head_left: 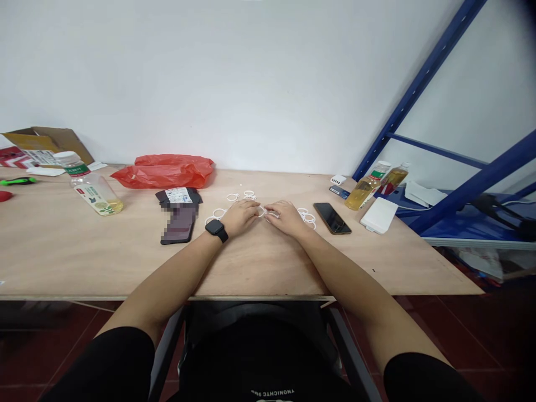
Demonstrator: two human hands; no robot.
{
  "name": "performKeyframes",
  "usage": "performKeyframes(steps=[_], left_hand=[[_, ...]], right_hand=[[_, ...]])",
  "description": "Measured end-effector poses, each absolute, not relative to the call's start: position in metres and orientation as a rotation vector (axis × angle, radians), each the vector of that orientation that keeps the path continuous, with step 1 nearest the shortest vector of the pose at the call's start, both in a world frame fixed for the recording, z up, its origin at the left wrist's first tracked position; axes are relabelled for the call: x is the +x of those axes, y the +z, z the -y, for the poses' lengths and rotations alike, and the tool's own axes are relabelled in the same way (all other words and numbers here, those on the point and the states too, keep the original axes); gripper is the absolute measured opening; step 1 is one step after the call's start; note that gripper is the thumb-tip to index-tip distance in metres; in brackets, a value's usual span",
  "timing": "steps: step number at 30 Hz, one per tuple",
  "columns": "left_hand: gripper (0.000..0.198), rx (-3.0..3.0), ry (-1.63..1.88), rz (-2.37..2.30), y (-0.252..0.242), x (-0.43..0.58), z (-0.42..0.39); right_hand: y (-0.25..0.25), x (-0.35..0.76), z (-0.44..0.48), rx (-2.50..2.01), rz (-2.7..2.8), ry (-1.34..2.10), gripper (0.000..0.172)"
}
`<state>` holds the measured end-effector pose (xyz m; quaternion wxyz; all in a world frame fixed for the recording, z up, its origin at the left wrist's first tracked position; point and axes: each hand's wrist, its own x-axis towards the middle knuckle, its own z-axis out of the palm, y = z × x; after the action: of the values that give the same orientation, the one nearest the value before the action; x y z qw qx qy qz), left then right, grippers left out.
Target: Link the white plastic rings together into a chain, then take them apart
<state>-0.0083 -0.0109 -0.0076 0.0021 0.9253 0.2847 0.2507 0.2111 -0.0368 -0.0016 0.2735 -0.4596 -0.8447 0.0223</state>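
My left hand [243, 216], with a black watch [216, 229] on its wrist, is closed with its fingertips at a thin white ring [261, 211]. Facing it, my right hand [288, 218] pinches at a second white ring [273, 214], partly covered by the fingers. The two rings are close together between my hands, low over the table; whether they are linked I cannot tell. More white rings [307, 218] lie beside my right hand. Others [218, 213] are next to my left wrist, and several [249, 195] lie beyond my left hand.
On the wooden table [259, 268], a phone [332, 218], a white box [379, 215] and a tilted drink bottle [367, 186] are at right. Left are a dark phone [180, 223], a red plastic bag [167, 172] and another bottle [90, 187]. A blue metal rack [422, 78] borders the right.
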Motion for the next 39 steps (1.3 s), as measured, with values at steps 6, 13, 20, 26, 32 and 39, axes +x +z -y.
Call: performKeyframes(steps=[6,13,20,26,32,39], left_hand=[[0.018,2.84,0.761,-0.907,-0.005,-0.008,0.018],[0.017,2.719,0.807,-0.918,-0.004,-0.008,0.022],[0.024,2.651,0.798,-1.01,0.0,-0.007,0.024],[0.04,2.717,0.913,-1.0,-0.004,-0.012,0.014],[0.032,2.651,0.766,-1.547,0.008,-0.031,0.003],[0.029,2.669,0.472,-1.576,0.019,-0.045,0.003]], right_hand=[[-0.002,0.209,0.038,-1.239,2.235,0.117,0.02],[0.003,0.206,0.043,-1.128,2.275,0.08,0.016],[0.001,0.203,0.044,-1.106,2.24,0.112,0.019],[-0.004,0.209,0.037,-1.221,2.158,0.119,0.017],[-0.007,0.219,0.029,-1.348,2.218,0.105,0.013],[-0.009,0.221,0.028,-1.33,2.168,0.052,0.036]])
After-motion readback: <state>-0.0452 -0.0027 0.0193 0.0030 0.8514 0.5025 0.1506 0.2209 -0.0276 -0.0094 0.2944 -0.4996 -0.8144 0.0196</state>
